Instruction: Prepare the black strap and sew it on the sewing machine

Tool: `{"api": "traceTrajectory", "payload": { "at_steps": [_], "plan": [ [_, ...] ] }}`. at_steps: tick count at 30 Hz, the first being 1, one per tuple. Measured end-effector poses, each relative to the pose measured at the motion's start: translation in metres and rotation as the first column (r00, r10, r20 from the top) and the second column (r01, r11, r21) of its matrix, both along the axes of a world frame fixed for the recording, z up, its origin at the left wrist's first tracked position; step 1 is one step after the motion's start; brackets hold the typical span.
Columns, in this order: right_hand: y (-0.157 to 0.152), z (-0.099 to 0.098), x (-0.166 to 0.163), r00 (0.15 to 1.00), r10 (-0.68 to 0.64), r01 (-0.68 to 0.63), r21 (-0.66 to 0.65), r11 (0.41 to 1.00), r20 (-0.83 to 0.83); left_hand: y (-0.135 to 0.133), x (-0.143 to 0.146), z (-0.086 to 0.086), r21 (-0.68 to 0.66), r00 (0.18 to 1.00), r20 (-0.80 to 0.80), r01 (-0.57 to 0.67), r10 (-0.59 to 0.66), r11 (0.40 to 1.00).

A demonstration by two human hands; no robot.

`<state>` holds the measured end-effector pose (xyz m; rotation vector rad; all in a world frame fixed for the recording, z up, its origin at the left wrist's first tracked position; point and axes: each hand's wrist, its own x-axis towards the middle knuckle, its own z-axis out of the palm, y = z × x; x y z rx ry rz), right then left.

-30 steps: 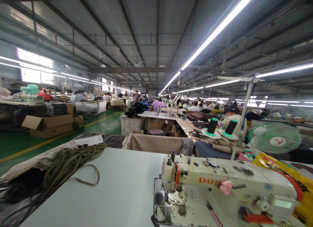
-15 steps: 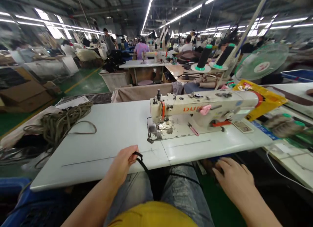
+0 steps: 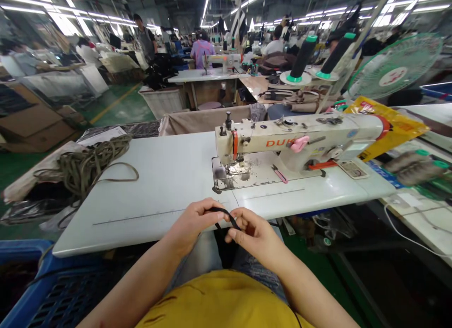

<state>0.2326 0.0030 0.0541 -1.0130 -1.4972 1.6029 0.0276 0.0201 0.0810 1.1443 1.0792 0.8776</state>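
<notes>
A narrow black strap runs between my two hands at the front edge of the sewing table. My left hand pinches it from the left, thumb and fingers together. From the right, my right hand grips the same strap, its fingers curled. The strap bends in a small arch between them, and part of it hangs down toward my lap. Behind my hands stands a white sewing machine. Pink-handled thread snips lie on its bed.
A tangled heap of olive cord lies at the table's left end. A blue plastic basket stands lower left. To the right are a yellow bag, a green fan and thread cones. Several people work farther back.
My right hand has come in from the right side and taken hold of the black strap. My left hand has shifted right with the strap. The view has tilted down slightly.
</notes>
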Motion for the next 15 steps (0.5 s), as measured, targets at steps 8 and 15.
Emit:
{"api": "traceTrajectory", "payload": {
  "at_steps": [8,15],
  "plan": [
    [0.01,0.003,0.052,0.941,-0.153,0.082,0.236,0.968,0.302,0.004,-0.012,-0.02,0.087,0.953,-0.303,-0.003,0.029,0.996],
    [0.005,-0.003,0.072,0.887,-0.271,0.203,0.211,0.956,0.374,0.002,0.008,-0.024,0.126,0.943,-0.333,0.059,-0.013,0.99]
  ]
}}
